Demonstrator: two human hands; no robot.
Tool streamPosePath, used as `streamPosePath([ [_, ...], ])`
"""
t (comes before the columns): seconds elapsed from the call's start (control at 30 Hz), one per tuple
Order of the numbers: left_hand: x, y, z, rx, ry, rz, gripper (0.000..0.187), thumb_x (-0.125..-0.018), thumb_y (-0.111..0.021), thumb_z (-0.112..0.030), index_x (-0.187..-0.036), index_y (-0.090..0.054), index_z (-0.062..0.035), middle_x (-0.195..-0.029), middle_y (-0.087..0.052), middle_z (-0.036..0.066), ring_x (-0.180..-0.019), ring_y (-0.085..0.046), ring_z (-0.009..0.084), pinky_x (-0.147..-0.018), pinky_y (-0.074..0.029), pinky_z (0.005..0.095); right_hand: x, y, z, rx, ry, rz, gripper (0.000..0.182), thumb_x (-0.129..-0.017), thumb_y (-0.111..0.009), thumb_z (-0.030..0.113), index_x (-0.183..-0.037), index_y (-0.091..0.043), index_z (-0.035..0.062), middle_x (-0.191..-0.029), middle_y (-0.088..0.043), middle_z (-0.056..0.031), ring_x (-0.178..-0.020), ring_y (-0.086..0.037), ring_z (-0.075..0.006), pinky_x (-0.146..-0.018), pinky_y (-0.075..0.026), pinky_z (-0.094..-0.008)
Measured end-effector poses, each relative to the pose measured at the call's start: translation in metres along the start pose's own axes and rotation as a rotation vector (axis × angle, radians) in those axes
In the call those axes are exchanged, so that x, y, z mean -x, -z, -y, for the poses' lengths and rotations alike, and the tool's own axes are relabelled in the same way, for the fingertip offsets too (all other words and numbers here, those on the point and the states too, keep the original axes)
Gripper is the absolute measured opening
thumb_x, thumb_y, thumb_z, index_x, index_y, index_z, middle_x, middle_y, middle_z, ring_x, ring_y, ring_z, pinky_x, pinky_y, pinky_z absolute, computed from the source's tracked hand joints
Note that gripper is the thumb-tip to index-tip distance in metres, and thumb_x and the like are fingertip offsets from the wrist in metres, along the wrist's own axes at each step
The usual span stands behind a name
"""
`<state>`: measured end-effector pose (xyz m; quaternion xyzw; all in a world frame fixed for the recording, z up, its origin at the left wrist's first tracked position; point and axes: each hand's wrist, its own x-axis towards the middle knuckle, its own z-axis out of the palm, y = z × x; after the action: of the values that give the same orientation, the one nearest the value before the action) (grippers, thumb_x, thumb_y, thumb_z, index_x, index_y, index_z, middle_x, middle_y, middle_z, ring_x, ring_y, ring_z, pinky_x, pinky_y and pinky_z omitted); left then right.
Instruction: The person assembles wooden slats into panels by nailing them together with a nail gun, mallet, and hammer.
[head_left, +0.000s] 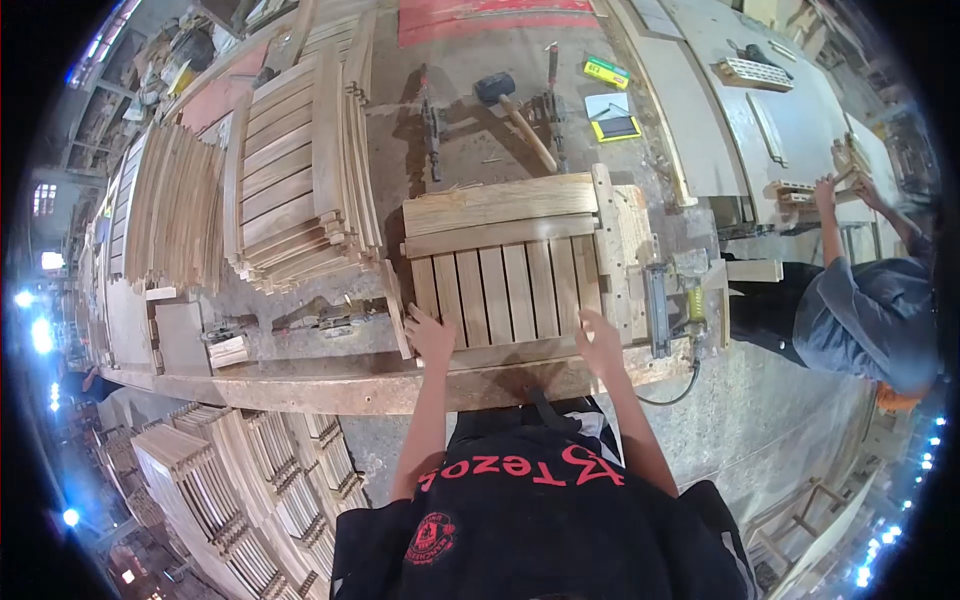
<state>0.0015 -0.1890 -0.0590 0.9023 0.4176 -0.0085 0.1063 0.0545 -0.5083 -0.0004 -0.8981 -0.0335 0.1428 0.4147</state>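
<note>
A slatted wooden panel (497, 292) lies on the workbench in front of me, its slats running away from my body. At its left near corner is my left hand (432, 338), fingers apart, touching the end of a narrow wooden strip (396, 308). My right hand (598, 343) rests at the right near corner, fingers spread along the edge. Wider boards (500, 208) lie across the panel's far end. A drilled wooden rail (609, 250) runs beside its right side, with a metal clamp cylinder (657, 310) farther right.
Beyond the panel lie a mallet (527, 130), two bar clamps (430, 125) and a yellow-green box (606, 71). Slatted panels (285, 170) are stacked on the left, more (215, 480) stand below the bench edge. A co-worker (860, 310) works at another table on the right.
</note>
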Motion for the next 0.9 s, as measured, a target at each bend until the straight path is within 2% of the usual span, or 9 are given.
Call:
streamPosePath([
  [0.1,-0.025,-0.005,-0.007,0.041,0.124,0.129,0.055,-0.086,-0.066,-0.037,-0.121,-0.054,0.0037,-0.114,-0.058,0.023,-0.108,-0.056,0.036,-0.09,-0.045,0.0477,-0.026,0.017,0.017,-0.103,-0.051,-0.071,0.038,-0.085,-0.064,0.017,-0.12,-0.061,0.0023,-0.111,-0.067,-0.0184,-0.099,-0.065,-0.0328,-0.087,-0.051,-0.0392],
  [0.23,-0.053,0.197,-0.039,0.382,0.09,0.838,0.051,-0.092,-0.061,-0.042,-0.115,-0.064,0.0024,-0.087,-0.067,0.012,-0.076,-0.065,0.0181,-0.066,-0.051,0.0311,-0.037,0.047,0.024,-0.179,-0.124,-0.158,0.04,-0.091,-0.061,0.023,-0.125,-0.059,0.0023,-0.112,-0.068,-0.0172,-0.103,-0.065,-0.0283,-0.09,-0.049,-0.0358],
  [0.33,0.006,0.282,-0.114,0.895,-0.377,1.013,0.036,-0.099,-0.053,-0.032,-0.112,-0.066,-0.0006,-0.088,-0.065,0.005,-0.077,-0.059,0.0087,-0.066,-0.049,0.026,-0.039,0.068,0.031,-0.416,-0.211,-0.015,0.047,-0.098,-0.054,0.036,-0.129,-0.057,0.0019,-0.134,-0.057,-0.0159,-0.122,-0.055,-0.025,-0.099,-0.043,-0.0342],
  [0.37,0.018,0.272,-0.131,0.979,-0.673,0.957,0.039,-0.1,-0.052,-0.034,-0.117,-0.064,-0.0019,-0.093,-0.065,0.006,-0.084,-0.061,0.0133,-0.074,-0.05,0.0292,-0.031,0.077,0.051,-0.514,-0.205,0.033,0.051,-0.098,-0.052,0.037,-0.137,-0.05,0.0042,-0.14,-0.051,-0.0144,-0.128,-0.049,-0.0261,-0.103,-0.038,-0.0387],
  [0.43,0.036,0.266,-0.166,1.072,-0.869,0.976,0.051,-0.102,-0.044,-0.043,-0.125,-0.06,-0.0013,-0.117,-0.062,0.017,-0.109,-0.057,0.0263,-0.095,-0.044,0.0358,-0.013,0.094,0.088,-0.675,-0.196,0.133,0.056,-0.099,-0.05,0.039,-0.144,-0.043,0.0063,-0.147,-0.045,-0.0132,-0.134,-0.043,-0.0274,-0.108,-0.033,-0.0431],
  [0.57,0.069,0.234,-0.209,1.335,-0.787,1.291,0.066,-0.101,-0.042,-0.05,-0.143,-0.04,0.0014,-0.149,-0.038,0.019,-0.134,-0.042,0.0266,-0.109,-0.035,0.0355,0.004,0.101,0.109,-0.58,-0.146,0.206,0.057,-0.099,-0.048,0.04,-0.145,-0.041,0.0057,-0.147,-0.044,-0.0144,-0.135,-0.041,-0.0279,-0.108,-0.033,-0.0428],
  [0.67,0.101,0.226,-0.234,1.417,-0.762,1.287,0.081,-0.099,-0.042,-0.054,-0.15,-0.02,0.0045,-0.153,-0.022,0.032,-0.144,-0.027,0.037,-0.113,-0.03,0.0374,-0.001,0.092,0.102,-0.437,-0.133,0.209,0.058,-0.1,-0.047,0.04,-0.145,-0.04,0.0053,-0.147,-0.043,-0.0153,-0.136,-0.041,-0.0283,-0.108,-0.034,-0.0425],
  [0.77,0.112,0.268,-0.245,0.999,-0.714,1.303,0.101,-0.093,-0.052,-0.055,-0.151,0.005,0.0056,-0.149,-0.009,0.045,-0.145,-0.015,0.0463,-0.114,-0.027,0.038,-0.001,0.087,0.097,-0.341,-0.123,0.201,0.058,-0.1,-0.046,0.041,-0.146,-0.038,0.0049,-0.147,-0.042,-0.0161,-0.136,-0.04,-0.0286,-0.108,-0.034,-0.0422],
  [0.9,0.174,0.265,-0.264,0.787,-0.713,0.891,0.115,-0.085,-0.064,-0.049,-0.149,0.015,0.0029,-0.144,0.0,0.051,-0.14,-0.019,0.0532,-0.112,-0.031,0.0404,0.003,0.078,0.088,-0.238,-0.106,0.164,0.059,-0.101,-0.044,0.041,-0.147,-0.037,0.0043,-0.148,-0.041,-0.0173,-0.137,-0.039,-0.0291,-0.109,-0.034,-0.0418],
])
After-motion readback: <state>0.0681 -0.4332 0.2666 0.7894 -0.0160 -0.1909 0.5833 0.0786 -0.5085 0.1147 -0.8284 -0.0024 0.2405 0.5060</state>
